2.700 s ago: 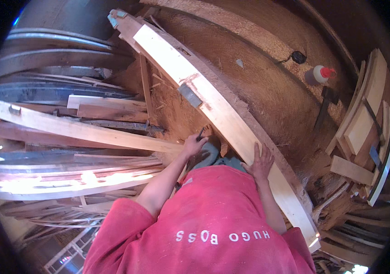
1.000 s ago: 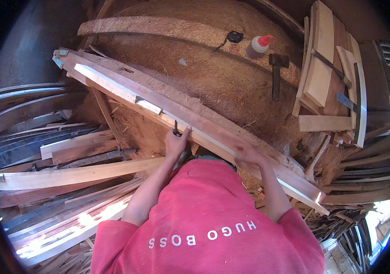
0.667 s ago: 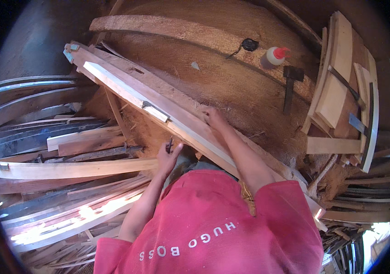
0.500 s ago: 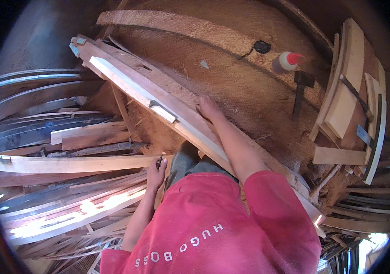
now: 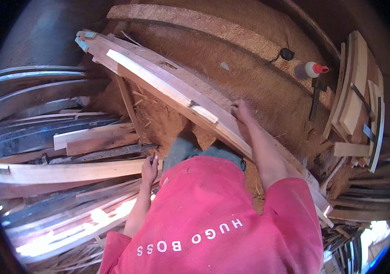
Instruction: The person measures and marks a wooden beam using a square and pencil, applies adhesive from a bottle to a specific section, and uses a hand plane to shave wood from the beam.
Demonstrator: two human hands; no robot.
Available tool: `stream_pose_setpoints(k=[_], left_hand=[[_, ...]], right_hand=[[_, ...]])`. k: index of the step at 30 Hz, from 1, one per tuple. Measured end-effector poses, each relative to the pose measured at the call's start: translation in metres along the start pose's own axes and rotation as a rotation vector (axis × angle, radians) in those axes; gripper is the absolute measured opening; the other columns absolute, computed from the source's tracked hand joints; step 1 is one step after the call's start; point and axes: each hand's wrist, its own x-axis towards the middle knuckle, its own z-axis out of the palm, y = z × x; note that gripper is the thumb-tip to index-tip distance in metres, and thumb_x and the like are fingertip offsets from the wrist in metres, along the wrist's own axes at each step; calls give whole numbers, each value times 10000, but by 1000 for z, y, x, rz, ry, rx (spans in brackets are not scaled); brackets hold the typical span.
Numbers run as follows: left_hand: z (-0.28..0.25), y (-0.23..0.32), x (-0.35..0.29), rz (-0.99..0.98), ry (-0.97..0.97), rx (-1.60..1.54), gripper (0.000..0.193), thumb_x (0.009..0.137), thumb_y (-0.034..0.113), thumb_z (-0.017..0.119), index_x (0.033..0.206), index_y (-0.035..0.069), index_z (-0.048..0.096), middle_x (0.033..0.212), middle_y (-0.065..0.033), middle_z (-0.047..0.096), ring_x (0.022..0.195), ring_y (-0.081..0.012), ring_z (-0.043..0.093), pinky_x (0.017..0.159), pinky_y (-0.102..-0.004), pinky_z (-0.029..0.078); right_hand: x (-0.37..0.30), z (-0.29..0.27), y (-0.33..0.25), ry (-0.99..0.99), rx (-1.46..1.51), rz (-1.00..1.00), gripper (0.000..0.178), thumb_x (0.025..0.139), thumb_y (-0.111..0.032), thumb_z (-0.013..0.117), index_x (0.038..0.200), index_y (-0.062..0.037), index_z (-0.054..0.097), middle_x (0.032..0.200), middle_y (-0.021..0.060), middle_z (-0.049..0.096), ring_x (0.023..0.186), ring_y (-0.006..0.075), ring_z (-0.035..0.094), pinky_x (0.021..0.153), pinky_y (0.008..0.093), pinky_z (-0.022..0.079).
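My left hand (image 5: 149,170) is low at the left, beside the end of a pale curved board (image 5: 71,172). Its fingers are closed around a small dark object (image 5: 153,158), too small to name. My right arm reaches across a long wooden beam (image 5: 204,93) that slants from far left to near right. At the beam's far edge, my right hand (image 5: 243,112) has its fingers curled on the wood; the fingertips are partly hidden. Along the beam's near side runs a pale wooden strip (image 5: 149,73), with a short pale block (image 5: 205,114) on it near my right hand.
Beyond the beam are a bottle with a red cap (image 5: 314,69), a dark-headed hammer (image 5: 316,98) and a small black object (image 5: 287,54) by a sawdust-covered curved plank (image 5: 195,28). Curved boards stack at right (image 5: 355,91); many timbers pile at left (image 5: 58,114).
The view has shifted, so the beam and tools appear farther right. My left hand has drawn slightly back from the pale board's end. My right hand stays on the beam beside the short block.
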Motion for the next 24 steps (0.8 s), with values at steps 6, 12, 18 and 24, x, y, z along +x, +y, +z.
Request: stream_pose_setpoints(k=[6, 12, 18, 24], left_hand=[[-87, 74, 135, 362, 101, 28, 346, 997, 347, 663, 1101, 18, 691, 971, -214, 705, 930, -382, 699, 824, -428, 537], [-114, 188, 199, 765, 134, 26, 347, 975, 305, 671, 1255, 100, 694, 1117, -162, 703, 1018, -363, 690, 857, -448, 549], [-90, 213, 200, 945, -120, 198, 549, 947, 296, 669, 1479, 251, 544, 1193, -138, 703, 1067, -357, 690, 908, -474, 568], [-94, 211, 189, 829, -237, 332, 717, 908, 261, 702, 1565, 338, 427, 1234, -145, 693, 1082, -373, 686, 911, -489, 569]], right_hand=[[-95, -33, -104, 281, 283, 87, 222, 942, -161, 736, 1097, -9, 781, 931, 101, 787, 845, 148, 744, 787, 299, 575], [-130, 24, -176, 427, 251, -21, 174, 917, -133, 735, 1033, -11, 782, 930, 115, 777, 883, 221, 733, 795, 335, 563], [-108, 71, -234, 444, -79, -328, 179, 913, -116, 691, 1051, -22, 755, 1040, 161, 730, 1011, 344, 705, 858, 421, 565], [-94, 95, -240, 528, -338, -373, 123, 854, -56, 628, 945, -54, 711, 973, 126, 641, 961, 334, 679, 791, 443, 570]])
